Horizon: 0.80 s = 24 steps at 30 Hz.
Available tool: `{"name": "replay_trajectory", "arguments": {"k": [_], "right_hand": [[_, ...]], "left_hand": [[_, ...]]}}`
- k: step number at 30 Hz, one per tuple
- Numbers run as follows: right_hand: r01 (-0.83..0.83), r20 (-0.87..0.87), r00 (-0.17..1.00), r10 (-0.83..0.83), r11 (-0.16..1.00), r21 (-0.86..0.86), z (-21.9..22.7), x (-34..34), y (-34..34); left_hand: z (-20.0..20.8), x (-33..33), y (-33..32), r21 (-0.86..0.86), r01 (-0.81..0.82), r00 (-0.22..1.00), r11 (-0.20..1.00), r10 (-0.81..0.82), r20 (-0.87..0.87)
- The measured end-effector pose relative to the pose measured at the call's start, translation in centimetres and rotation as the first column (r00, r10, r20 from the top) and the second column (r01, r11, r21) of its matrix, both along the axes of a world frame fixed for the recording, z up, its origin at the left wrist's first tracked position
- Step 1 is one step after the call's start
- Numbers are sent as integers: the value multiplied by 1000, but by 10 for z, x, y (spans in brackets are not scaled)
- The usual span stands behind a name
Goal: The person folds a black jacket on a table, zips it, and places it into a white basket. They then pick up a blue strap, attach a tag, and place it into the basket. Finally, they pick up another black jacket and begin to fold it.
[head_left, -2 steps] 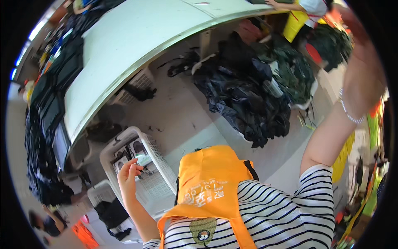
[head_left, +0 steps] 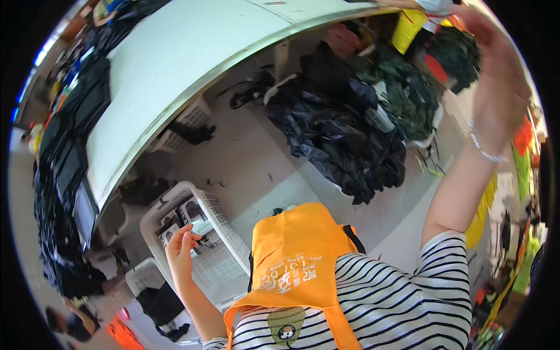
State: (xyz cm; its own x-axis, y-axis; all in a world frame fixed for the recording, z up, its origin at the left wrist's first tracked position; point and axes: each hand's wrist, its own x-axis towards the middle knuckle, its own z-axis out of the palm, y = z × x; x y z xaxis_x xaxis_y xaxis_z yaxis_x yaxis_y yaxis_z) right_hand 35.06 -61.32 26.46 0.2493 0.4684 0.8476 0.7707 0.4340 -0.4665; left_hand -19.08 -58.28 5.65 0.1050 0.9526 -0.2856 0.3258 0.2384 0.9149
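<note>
- White basket (head_left: 221, 265) standing just L of orange apron (head_left: 297, 233), holding blk/white pkgs (head_left: 189, 209)
- L hand (head_left: 180, 248) hanging over basket, pale item (head_left: 202, 226) showing beside it; can't tell if gripping
- R hand (head_left: 496, 67) hanging high, well R of apron, blurring; can't tell grip
- Blk heap (head_left: 341, 131) lying beyond apron

white lettering (head_left: 286, 273) on orange apron (head_left: 297, 230), mostly unreadable; left of apron, packs (head_left: 189, 209) in white basket (head_left: 226, 232) show partial print.
</note>
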Motion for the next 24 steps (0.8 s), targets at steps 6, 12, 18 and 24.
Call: {"name": "replay_trajectory", "arguments": {"k": [6,12,18,24], "right_hand": [[-158,-332,943,-37,826,-541,-109,57,73],[-284,-689,491,-533,650,-705,-355,197,92],[-203,-376,400,-836,320,-926,-632,264,134],[34,35,524,-851,-21,-999,-744,321,184]], "left_hand": [[-21,69,66,-78,208,973,975,-214,-81],[-46,173,161,-70,307,911,949,-315,-265],[-114,314,329,327,544,581,773,-66,-811],[-201,385,466,419,692,372,588,206,-905]]}}
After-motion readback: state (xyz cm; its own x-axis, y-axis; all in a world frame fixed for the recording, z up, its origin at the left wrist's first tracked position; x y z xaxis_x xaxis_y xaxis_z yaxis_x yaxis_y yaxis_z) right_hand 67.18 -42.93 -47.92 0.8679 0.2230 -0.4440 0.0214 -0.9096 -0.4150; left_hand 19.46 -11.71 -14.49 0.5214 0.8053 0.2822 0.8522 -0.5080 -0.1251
